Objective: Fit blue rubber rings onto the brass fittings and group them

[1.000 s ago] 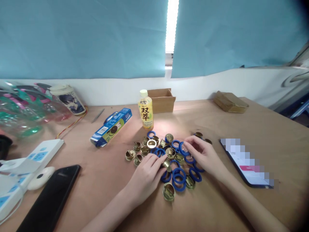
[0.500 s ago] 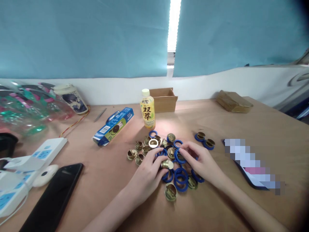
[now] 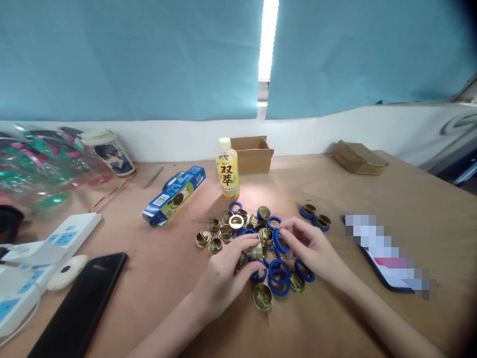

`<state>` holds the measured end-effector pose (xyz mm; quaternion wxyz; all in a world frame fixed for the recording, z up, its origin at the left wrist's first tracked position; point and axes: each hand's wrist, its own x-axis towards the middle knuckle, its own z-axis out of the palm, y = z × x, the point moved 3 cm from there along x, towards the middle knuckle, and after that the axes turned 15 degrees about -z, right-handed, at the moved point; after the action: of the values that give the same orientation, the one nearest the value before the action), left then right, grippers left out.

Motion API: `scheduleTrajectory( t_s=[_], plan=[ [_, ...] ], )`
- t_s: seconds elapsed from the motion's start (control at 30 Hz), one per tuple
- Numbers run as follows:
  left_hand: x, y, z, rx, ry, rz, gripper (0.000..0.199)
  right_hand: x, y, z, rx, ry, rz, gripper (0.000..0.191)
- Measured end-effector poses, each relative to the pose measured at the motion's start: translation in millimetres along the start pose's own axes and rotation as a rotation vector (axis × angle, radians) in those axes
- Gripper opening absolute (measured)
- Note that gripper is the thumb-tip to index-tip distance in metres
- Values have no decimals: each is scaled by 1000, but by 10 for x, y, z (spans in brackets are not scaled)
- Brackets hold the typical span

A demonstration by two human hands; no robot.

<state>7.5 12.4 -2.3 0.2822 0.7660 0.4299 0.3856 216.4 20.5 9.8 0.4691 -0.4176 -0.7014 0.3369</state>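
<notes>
Head view: right fingers [image 3: 293,242] pinch a blue ring [image 3: 276,242]; left fingers [image 3: 240,244] straddle a part-hidden brass fitting [image 3: 258,251], grip unclear.

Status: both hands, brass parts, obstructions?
Left hand at a brass-coloured fitting, grip unclear. Right hand pinching a blue ring. Other brass-coloured fittings and loose blue rings crowd close by.

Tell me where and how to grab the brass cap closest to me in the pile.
I'd pinch the brass cap with thumb and finger across its round rim, coming from the near side. Its hollow faces up, leaving the rim exposed, and bare table lies in front, while blue rings crowd its far right side.
</notes>
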Motion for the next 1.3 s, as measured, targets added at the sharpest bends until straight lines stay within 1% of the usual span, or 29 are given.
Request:
scheduleTrajectory(
  t_s=[0.07, 0.17, 0.2, 0.3, 0.4, 0.47, 0.6, 0.73, 0.83, 1.1, 1.3],
  plan=[
    [0, -1, 1, -143, -17, -138, 36, -11, -31, 34, 90, -15, 23, 24],
    [2, -33, 62, -454, -126, -397, 32, -31, -68, 120, 228, -79, 77, 28],
    [3, -40, 87, -567, -163, -465, 31, -37, -73, 150, 259, -101, 97, 30],
    [20, -39, 130, -822, -216, -574, 28, -49, -64, 211, 313, -125, 149, 34],
    [45, -24, 135, -936, -239, -624, 32, -55, -35, 236, 359, -107, 185, 38],
    [54, -19, 131, -954, -259, -659, 36, -59, -20, 246, 375, -104, 192, 39],
    [52, -19, 113, -914, -275, -702, 40, -70, -10, 270, 405, -113, 184, 39],
    [40, 2, 100, -856, -286, -688, 44, -73, -6, 277, 412, -112, 192, 39],
    [36, 28, 107, -852, -308, -673, 46, -66, -9, 269, 403, -113, 196, 40],
    [44, 65, 87, -791, -341, -611, 40, -58, -36, 271, 387, -129, 191, 41],
    [37, 62, 71, -674, -307, -607, 34, -75, -41, 289, 361, -163, 198, 44]
  ],
)
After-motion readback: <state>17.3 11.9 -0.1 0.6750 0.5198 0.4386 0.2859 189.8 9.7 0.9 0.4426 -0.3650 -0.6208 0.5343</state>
